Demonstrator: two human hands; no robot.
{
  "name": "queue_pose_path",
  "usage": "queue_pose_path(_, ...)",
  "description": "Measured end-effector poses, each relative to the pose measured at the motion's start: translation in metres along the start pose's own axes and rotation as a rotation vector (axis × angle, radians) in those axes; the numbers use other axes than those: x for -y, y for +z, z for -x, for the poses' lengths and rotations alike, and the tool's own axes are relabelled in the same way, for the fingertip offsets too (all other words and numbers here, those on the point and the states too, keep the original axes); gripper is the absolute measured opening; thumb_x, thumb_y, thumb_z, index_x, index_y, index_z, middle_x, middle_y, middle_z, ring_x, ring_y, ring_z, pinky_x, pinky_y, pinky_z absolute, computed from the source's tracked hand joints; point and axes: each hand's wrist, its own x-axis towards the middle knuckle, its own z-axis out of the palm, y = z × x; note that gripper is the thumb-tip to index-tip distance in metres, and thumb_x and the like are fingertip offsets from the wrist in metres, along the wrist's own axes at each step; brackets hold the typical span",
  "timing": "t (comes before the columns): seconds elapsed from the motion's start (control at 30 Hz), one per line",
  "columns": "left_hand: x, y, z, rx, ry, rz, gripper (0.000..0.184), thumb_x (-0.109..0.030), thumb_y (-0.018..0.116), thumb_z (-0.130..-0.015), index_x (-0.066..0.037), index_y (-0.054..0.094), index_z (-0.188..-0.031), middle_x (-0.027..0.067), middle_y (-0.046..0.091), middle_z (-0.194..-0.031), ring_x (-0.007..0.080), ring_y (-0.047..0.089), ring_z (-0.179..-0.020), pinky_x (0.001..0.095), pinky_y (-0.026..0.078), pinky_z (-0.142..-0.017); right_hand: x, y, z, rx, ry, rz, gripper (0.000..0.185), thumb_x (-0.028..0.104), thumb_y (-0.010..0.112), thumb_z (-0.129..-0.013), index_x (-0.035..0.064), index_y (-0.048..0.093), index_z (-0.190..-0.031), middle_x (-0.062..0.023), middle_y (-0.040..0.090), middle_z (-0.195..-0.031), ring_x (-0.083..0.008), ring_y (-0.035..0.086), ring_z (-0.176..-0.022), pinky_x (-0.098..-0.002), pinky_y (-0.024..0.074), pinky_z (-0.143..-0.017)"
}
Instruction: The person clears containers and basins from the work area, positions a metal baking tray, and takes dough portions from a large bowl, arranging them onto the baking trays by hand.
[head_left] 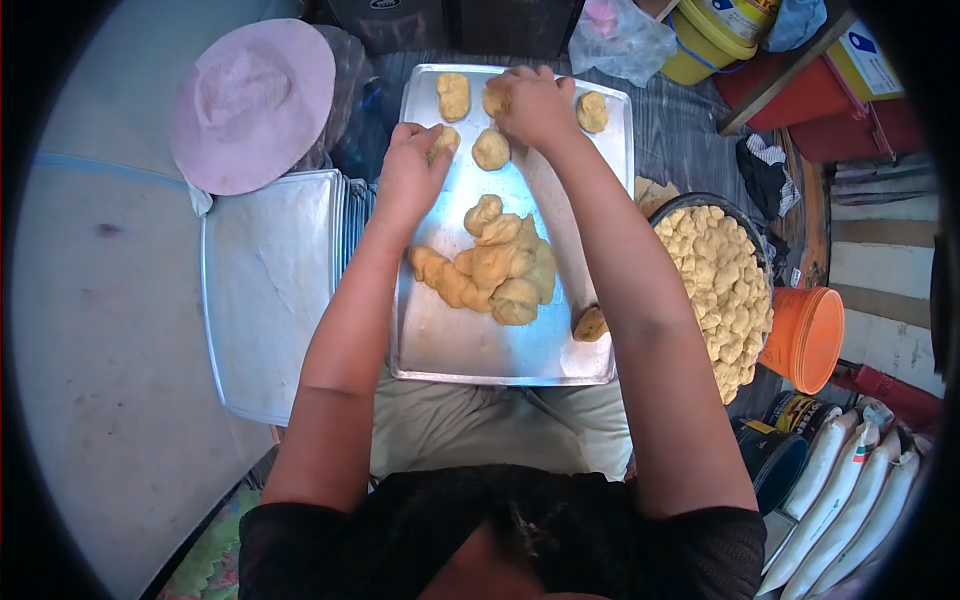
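A metal tray (440,350) lies in front of me, with a large lump of yellow dough (490,265) in its middle. My left hand (412,170) is closed around a small dough piece (443,145) at the tray's left side. Near the far edge, my right hand (532,108) has its fingers curled on another dough piece (495,98). Between the hands sits a round dough ball (490,150). Two more pieces lie by the far edge, one at the left (453,97) and one at the right (592,112). A browner piece (590,325) is beside my right forearm.
Stacked trays (270,290) stand at the left below a pink hat (252,105). To the right are a basin heaped with dough pieces (715,285), an orange bucket (805,340) and white bags (840,490). Yellow tubs (705,45) stand at the back right.
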Motion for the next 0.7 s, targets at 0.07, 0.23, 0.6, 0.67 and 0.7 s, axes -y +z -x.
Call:
queue_pose_path(0.07,0.011,0.003,0.001,-0.010,0.031,-0.001,0.034,-0.015,0.070,-0.085,0.000,0.068,-0.115,0.0181,0.061,-0.103,0.0305,0.063,-0.090,0.0353,0.050,-0.081,0.004,-0.006,0.015,-0.003,0.019,-0.232,0.039,0.028,0.073,-0.077,0.0175,0.069,-0.114,-0.0083,0.063,-0.114,-0.0297,0.056,-0.111,-0.0463,0.0417,-0.094)
queue_pose_path(0.23,0.008,0.001,0.005,0.054,-0.029,-0.009,0.033,-0.018,0.068,-0.087,-0.002,0.068,-0.116,0.0168,0.061,-0.104,0.0282,0.062,-0.088,0.0334,0.050,-0.079,0.022,0.003,0.061,0.127,0.108,-0.595,0.035,0.021,0.073,-0.079,0.0080,0.068,-0.111,-0.0172,0.063,-0.106,-0.0367,0.062,-0.100,-0.0423,0.0508,-0.087)
queue_pose_path(0.6,-0.018,0.018,0.012,0.234,0.386,-0.236,0.021,-0.021,0.064,-0.087,-0.015,0.071,-0.106,0.0038,0.062,-0.127,0.0253,0.052,-0.121,0.0457,0.026,-0.105,0.023,-0.020,0.126,0.281,0.148,-0.991,0.024,0.020,0.076,-0.071,0.0049,0.069,-0.087,-0.0139,0.062,-0.088,-0.0282,0.063,-0.079,-0.0363,0.0508,-0.075)
queue_pose_path(0.67,-0.019,0.019,0.010,0.251,0.398,-0.271,0.017,-0.018,0.064,-0.085,-0.014,0.072,-0.100,0.0040,0.063,-0.125,0.0249,0.055,-0.118,0.0457,0.027,-0.105,0.008,-0.022,0.122,0.082,0.257,-1.126,0.016,0.009,0.072,-0.070,0.0051,0.069,-0.085,-0.0066,0.060,-0.082,-0.0174,0.058,-0.072,-0.0299,0.0486,-0.068)
queue_pose_path(0.7,-0.022,0.020,0.010,0.226,0.383,-0.237,0.014,-0.016,0.065,-0.082,-0.011,0.071,-0.093,0.0047,0.065,-0.122,0.0255,0.057,-0.115,0.0460,0.027,-0.105,-0.004,-0.021,0.116,0.073,0.305,-1.172,0.014,0.007,0.071,-0.071,0.0043,0.068,-0.085,-0.0076,0.060,-0.081,-0.0188,0.058,-0.071,-0.0305,0.0489,-0.067)
